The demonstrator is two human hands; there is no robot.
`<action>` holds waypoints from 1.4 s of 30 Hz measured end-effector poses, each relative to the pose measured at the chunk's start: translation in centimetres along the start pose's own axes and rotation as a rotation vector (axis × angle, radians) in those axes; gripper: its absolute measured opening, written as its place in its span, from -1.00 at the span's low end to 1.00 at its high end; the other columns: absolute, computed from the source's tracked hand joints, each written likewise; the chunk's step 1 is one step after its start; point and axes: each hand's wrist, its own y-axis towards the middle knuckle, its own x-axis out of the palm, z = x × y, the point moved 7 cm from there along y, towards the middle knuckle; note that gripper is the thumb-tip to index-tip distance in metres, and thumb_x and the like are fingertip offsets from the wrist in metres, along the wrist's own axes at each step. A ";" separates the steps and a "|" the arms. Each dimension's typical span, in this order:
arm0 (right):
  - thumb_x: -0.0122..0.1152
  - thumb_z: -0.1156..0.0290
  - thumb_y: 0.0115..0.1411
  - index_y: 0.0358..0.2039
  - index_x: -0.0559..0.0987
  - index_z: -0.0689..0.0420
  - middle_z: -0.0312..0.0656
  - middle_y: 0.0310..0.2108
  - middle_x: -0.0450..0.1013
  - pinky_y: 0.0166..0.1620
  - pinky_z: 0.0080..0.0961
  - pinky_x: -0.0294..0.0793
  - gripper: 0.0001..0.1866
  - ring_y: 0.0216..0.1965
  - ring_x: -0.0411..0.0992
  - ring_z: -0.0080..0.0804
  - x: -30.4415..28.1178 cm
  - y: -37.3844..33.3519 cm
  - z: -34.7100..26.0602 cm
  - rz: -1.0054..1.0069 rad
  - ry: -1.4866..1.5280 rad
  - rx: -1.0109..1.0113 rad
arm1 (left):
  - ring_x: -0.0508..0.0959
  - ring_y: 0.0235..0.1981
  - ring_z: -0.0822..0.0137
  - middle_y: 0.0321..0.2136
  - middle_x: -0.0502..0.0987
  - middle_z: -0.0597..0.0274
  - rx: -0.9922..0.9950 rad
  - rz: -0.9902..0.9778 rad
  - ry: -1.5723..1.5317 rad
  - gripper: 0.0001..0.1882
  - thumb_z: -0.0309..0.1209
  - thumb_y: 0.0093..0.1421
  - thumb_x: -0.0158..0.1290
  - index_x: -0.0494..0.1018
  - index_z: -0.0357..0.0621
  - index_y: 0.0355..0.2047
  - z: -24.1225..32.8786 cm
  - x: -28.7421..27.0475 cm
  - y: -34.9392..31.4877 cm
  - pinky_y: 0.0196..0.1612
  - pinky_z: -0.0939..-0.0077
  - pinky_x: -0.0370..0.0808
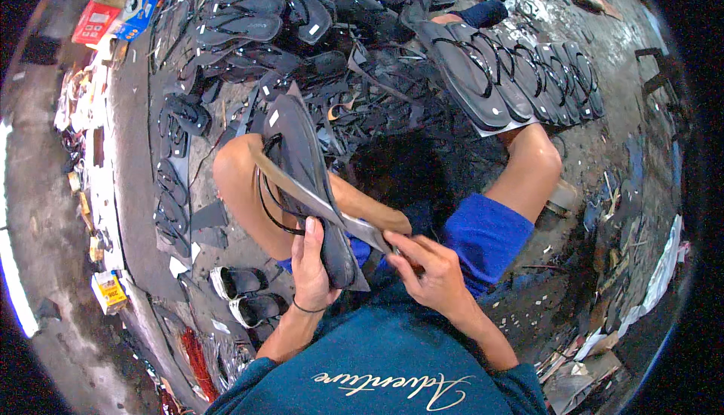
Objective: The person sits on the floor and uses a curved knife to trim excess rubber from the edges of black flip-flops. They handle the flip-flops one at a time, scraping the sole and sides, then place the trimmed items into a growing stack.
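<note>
My left hand (311,270) holds a black flip-flop (300,143) near one end, with the thumb on top. Its sole is tilted, and a thin sheet juts out past the sole's edge at both ends. Across the flip-flop runs a long, curved, grey-tan strip (298,187); I cannot tell whether it is a blade or a cut-off edge. My right hand (428,270) is closed on the strip's near right end, its fingers bent around it. The undersides of both the flip-flop and my fingers are hidden.
Several black flip-flops (509,76) lie in an overlapping row by my right knee. A heap of flip-flops (241,19) lies ahead, with black scraps on the floor. White-edged sandals (245,287), a yellow box (110,293) and a red-and-blue box (113,15) are at left.
</note>
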 end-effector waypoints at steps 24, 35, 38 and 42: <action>0.17 0.48 0.18 -0.06 0.51 0.26 0.03 -0.20 0.53 -0.18 -0.43 0.51 -0.70 -0.24 0.54 -0.23 -3.9 6.4 -5.7 0.283 0.196 -0.128 | 0.53 -0.12 0.36 -0.12 0.52 0.17 0.378 -0.217 0.317 -0.61 -0.27 0.27 0.04 0.35 -0.24 0.01 10.9 -0.1 5.0 -0.03 0.47 0.48; 0.39 0.45 -0.01 -0.23 0.61 0.18 -0.11 -0.40 0.56 -0.52 -0.56 0.46 -0.71 -0.61 0.44 -0.44 -1.4 -4.8 -0.1 0.026 0.166 -0.004 | 0.55 -0.25 0.44 -0.20 0.52 0.28 0.098 -0.120 0.099 -0.65 -0.20 0.29 0.01 0.38 -0.13 -0.02 10.4 -1.0 3.5 -0.18 0.56 0.52; 0.38 0.45 0.00 -0.22 0.61 0.18 -0.11 -0.42 0.55 -0.53 -0.54 0.46 -0.71 -0.62 0.44 -0.44 -1.3 -3.2 -1.5 0.106 0.146 -0.042 | 0.51 -0.18 0.47 -0.18 0.49 0.31 0.237 -0.156 0.209 -0.71 -0.30 0.28 0.03 0.34 -0.10 -0.03 10.7 -0.5 2.4 -0.10 0.55 0.49; 0.31 0.48 0.05 -0.21 0.59 0.23 -0.10 -0.44 0.54 -0.51 -0.56 0.42 -0.74 -0.61 0.43 -0.44 -2.3 0.5 -3.5 0.140 0.102 -0.087 | 0.51 -0.20 0.45 -0.20 0.49 0.31 0.198 -0.272 0.177 -0.69 -0.34 0.25 0.07 0.33 -0.13 -0.05 10.0 0.7 2.4 -0.09 0.53 0.49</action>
